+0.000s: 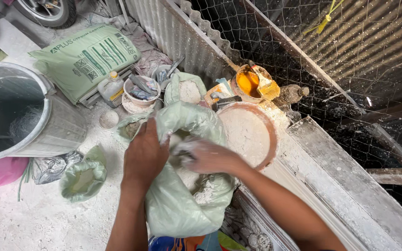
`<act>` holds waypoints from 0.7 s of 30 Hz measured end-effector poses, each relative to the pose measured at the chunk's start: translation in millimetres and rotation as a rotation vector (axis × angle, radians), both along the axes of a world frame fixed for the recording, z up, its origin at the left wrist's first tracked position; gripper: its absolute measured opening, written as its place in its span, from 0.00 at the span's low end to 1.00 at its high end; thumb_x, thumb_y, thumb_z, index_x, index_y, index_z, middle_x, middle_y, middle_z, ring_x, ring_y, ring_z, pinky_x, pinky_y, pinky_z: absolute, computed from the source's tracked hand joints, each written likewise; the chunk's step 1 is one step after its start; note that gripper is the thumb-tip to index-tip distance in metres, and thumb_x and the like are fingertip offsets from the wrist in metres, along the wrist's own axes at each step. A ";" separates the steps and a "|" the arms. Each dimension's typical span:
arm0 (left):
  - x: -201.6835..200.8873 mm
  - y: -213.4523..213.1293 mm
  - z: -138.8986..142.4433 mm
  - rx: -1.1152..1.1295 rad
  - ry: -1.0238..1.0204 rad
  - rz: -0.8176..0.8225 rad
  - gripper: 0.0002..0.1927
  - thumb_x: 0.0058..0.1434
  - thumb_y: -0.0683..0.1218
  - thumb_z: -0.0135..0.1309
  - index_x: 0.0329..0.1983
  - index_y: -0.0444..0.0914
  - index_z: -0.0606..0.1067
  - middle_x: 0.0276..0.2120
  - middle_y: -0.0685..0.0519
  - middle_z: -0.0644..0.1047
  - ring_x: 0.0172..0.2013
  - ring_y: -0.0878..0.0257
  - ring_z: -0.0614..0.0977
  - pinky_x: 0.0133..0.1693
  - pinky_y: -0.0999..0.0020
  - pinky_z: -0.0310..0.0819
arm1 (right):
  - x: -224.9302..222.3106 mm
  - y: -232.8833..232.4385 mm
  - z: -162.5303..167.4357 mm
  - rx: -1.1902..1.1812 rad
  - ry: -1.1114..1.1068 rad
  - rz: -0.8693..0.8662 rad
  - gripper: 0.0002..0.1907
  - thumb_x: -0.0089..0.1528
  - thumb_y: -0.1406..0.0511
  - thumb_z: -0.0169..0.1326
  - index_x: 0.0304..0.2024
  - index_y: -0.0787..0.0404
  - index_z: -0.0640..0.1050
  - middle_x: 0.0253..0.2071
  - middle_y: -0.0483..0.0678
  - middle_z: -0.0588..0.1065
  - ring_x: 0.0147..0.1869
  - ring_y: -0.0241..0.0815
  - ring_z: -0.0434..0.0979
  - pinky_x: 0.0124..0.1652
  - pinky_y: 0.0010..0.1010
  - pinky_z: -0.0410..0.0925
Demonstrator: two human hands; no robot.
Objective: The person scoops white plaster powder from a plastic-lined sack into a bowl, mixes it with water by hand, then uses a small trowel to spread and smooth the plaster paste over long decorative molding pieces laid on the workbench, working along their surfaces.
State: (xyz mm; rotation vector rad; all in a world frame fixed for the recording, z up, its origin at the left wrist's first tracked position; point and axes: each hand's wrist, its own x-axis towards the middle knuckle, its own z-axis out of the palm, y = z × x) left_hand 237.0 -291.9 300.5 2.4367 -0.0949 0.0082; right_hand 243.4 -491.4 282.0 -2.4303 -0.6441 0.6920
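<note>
Bag (182, 209), pale green and dusted white, lies at centre. Our left hand (144, 155) clasps its rim; our right hand (208, 157) reaches inside, closed around powder. Basin (270, 135) at two o'clock touches it; bucket (47, 121) sits at nine.

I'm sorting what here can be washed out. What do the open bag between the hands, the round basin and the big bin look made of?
Open bag: thin pale-green plastic film, crumpled, powder-dusted. Round basin: probably plastic; smooth orange-brown rim, inside coated white. Big bin: likely galvanised metal, dull grey with a rolled rim. The left hand grips the bag's edge; the right hand reaches inside.
</note>
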 end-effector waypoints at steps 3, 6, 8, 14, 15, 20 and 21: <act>-2.3 5.8 -3.7 -0.038 -0.108 -0.059 0.34 0.57 0.44 0.56 0.67 0.31 0.64 0.52 0.32 0.76 0.48 0.35 0.80 0.48 0.45 0.75 | 26.3 55.9 -60.2 -0.049 -0.167 0.076 0.27 0.64 0.57 0.49 0.65 0.57 0.69 0.67 0.60 0.66 0.69 0.57 0.65 0.66 0.45 0.57; -1.9 9.6 -8.2 -0.038 -0.101 -0.080 0.34 0.57 0.43 0.56 0.67 0.32 0.63 0.52 0.32 0.75 0.47 0.35 0.79 0.48 0.45 0.75 | 48.3 67.8 -117.9 0.006 -0.190 -0.014 0.29 0.65 0.55 0.49 0.66 0.58 0.68 0.68 0.58 0.66 0.69 0.54 0.65 0.66 0.43 0.57; -1.5 11.1 -9.4 -0.045 -0.072 -0.075 0.34 0.57 0.43 0.57 0.68 0.33 0.63 0.53 0.33 0.75 0.47 0.35 0.79 0.48 0.45 0.74 | 49.1 61.7 -140.5 0.042 -0.162 -0.035 0.30 0.65 0.54 0.48 0.67 0.58 0.68 0.68 0.57 0.66 0.70 0.53 0.65 0.66 0.42 0.57; 4.1 9.7 -3.0 -0.072 -0.057 -0.039 0.32 0.59 0.42 0.55 0.69 0.37 0.64 0.53 0.36 0.76 0.48 0.36 0.80 0.48 0.44 0.74 | 8.9 28.3 -158.0 0.029 0.098 0.053 0.33 0.66 0.52 0.48 0.69 0.59 0.65 0.70 0.53 0.66 0.71 0.48 0.65 0.67 0.39 0.58; 6.3 8.8 -1.6 -0.065 -0.050 -0.033 0.31 0.60 0.43 0.55 0.68 0.37 0.65 0.53 0.36 0.76 0.48 0.36 0.80 0.48 0.44 0.74 | 2.0 21.9 -159.1 0.001 0.215 0.097 0.33 0.66 0.51 0.48 0.70 0.60 0.65 0.70 0.53 0.65 0.71 0.48 0.65 0.67 0.38 0.58; 16.4 8.1 1.9 -0.059 -0.014 -0.037 0.31 0.62 0.45 0.55 0.68 0.38 0.64 0.52 0.36 0.76 0.47 0.36 0.79 0.48 0.43 0.74 | -8.0 4.6 -175.7 0.009 0.648 0.099 0.36 0.67 0.49 0.47 0.72 0.60 0.63 0.71 0.50 0.65 0.72 0.44 0.65 0.67 0.35 0.58; 17.3 8.6 2.0 -0.069 -0.019 -0.044 0.29 0.63 0.45 0.55 0.68 0.38 0.65 0.52 0.36 0.76 0.47 0.36 0.79 0.48 0.43 0.74 | -7.9 2.4 -178.6 0.066 0.744 0.054 0.36 0.67 0.48 0.47 0.72 0.61 0.63 0.71 0.49 0.65 0.72 0.43 0.65 0.68 0.34 0.58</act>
